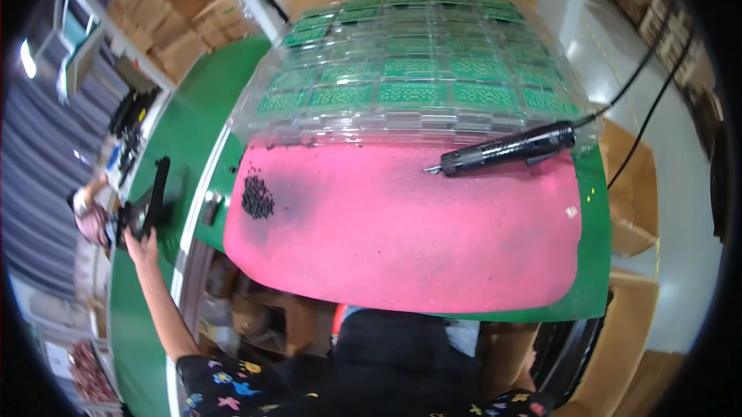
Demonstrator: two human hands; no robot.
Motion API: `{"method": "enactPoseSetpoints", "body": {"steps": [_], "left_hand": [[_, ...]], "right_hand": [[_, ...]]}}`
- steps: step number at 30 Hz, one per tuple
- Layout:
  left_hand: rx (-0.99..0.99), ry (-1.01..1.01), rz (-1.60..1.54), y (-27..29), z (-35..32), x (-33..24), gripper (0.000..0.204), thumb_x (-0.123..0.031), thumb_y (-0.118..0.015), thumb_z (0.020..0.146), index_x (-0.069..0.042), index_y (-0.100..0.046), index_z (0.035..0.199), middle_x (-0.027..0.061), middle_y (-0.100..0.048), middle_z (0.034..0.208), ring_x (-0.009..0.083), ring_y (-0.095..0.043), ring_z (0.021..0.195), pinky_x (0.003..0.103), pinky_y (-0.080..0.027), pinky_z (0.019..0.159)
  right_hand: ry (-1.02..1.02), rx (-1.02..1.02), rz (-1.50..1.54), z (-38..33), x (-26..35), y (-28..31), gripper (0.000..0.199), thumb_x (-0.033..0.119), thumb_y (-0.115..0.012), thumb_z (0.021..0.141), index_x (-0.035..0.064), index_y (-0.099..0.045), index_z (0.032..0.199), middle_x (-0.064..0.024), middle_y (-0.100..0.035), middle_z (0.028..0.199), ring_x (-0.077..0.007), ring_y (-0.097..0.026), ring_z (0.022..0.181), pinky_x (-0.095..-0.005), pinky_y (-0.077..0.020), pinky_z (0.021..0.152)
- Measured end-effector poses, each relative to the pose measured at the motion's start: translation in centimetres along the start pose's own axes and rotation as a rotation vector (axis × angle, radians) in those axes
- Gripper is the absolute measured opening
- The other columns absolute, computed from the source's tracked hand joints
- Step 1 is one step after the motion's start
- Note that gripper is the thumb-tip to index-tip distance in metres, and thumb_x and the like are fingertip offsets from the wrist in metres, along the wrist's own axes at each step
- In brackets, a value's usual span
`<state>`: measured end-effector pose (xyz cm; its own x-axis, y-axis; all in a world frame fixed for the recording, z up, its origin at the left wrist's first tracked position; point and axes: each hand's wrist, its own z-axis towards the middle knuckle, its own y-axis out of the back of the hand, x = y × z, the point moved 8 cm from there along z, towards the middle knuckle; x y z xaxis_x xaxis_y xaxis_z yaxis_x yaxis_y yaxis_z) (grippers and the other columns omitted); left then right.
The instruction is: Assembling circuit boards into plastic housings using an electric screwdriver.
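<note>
My left hand (141,247) reaches out over the green belt on the left, its fingers closed on the near end of a long black plastic part (157,197). Low on the right, my right hand (529,367) hangs beside the table edge, mostly hidden by my sleeve and a carton; its fingers do not show. A black electric screwdriver (506,150) lies on the pink mat (402,239), its tip pointing left. Toward the mat's left side sits a heap of small black screws (256,199).
Stacked clear plastic trays (402,117) with green circuit boards (410,69) stand behind the mat. A green belt (182,142) with a white rail runs along the left, where another person (91,220) works. Open cardboard boxes (627,185) stand on the right; cables trail there.
</note>
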<state>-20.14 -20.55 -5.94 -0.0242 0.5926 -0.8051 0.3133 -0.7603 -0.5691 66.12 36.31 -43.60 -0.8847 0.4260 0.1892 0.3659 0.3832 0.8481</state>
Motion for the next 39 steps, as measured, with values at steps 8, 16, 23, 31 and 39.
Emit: {"method": "enactPoseSetpoints", "body": {"steps": [8, 16, 23, 31, 39], "left_hand": [[0.702, -0.207, 0.65, -16.4, -16.0, 4.8, 0.039, -0.021, -0.052, 0.099, -0.006, -0.053, 0.135, 0.0068, -0.061, 0.128, 0.0138, -0.061, 0.105, 0.027, -0.047, 0.083], [1.466, -0.171, 0.618, -29.0, -36.0, 14.7, 0.038, -0.009, -0.051, 0.098, -0.004, -0.045, 0.136, 0.0056, -0.065, 0.091, 0.0106, -0.059, 0.084, 0.025, -0.047, 0.076], [1.895, -0.293, 0.668, -31.1, -45.6, 20.4, 0.051, -0.004, -0.054, 0.091, -0.004, -0.037, 0.139, 0.0059, -0.063, 0.085, 0.0142, -0.061, 0.084, 0.032, -0.046, 0.086], [1.886, -0.046, 0.722, -27.5, -44.2, 22.6, 0.048, -0.01, -0.056, 0.094, -0.005, -0.039, 0.138, 0.0091, -0.065, 0.098, 0.017, -0.061, 0.088, 0.032, -0.048, 0.082], [1.949, -0.472, 0.888, -26.7, -45.2, 21.2, 0.025, -0.016, -0.07, 0.083, -0.004, -0.063, 0.104, 0.0124, -0.064, 0.095, 0.0297, -0.064, 0.088, 0.039, -0.052, 0.079]], "right_hand": [[0.12, -0.116, -0.235, -3.9, -18.7, 0.5, 0.027, 0.03, -0.061, 0.083, 0.0038, -0.069, 0.087, -0.0211, -0.07, 0.092, -0.0373, -0.068, 0.091, -0.0462, -0.0557, 0.077], [0.281, -0.343, 0.39, -14.6, -17.7, 16.8, 0.037, 0.014, -0.078, 0.078, -0.0011, -0.046, 0.066, -0.0017, -0.041, 0.058, -0.0104, -0.038, 0.058, -0.0357, -0.034, 0.05], [0.529, -0.937, 0.027, -27.4, -4.4, 31.1, 0.026, 0.01, -0.067, 0.089, -0.0031, -0.049, 0.076, -0.0187, -0.049, 0.064, -0.0335, -0.046, 0.054, -0.043, -0.038, 0.052], [1.394, -0.329, -0.57, -34.1, 16.2, 30.3, 0.026, 0.012, -0.079, 0.067, 0.0059, -0.055, 0.075, -0.0085, -0.051, 0.07, -0.0273, -0.054, 0.061, -0.0372, -0.0402, 0.052], [1.898, -0.466, -0.313, -36.8, 39.1, 30.7, 0.022, 0.004, -0.067, 0.075, 0.0055, -0.058, 0.095, -0.0107, -0.057, 0.087, -0.0324, -0.055, 0.082, -0.0427, -0.0423, 0.073]]}}
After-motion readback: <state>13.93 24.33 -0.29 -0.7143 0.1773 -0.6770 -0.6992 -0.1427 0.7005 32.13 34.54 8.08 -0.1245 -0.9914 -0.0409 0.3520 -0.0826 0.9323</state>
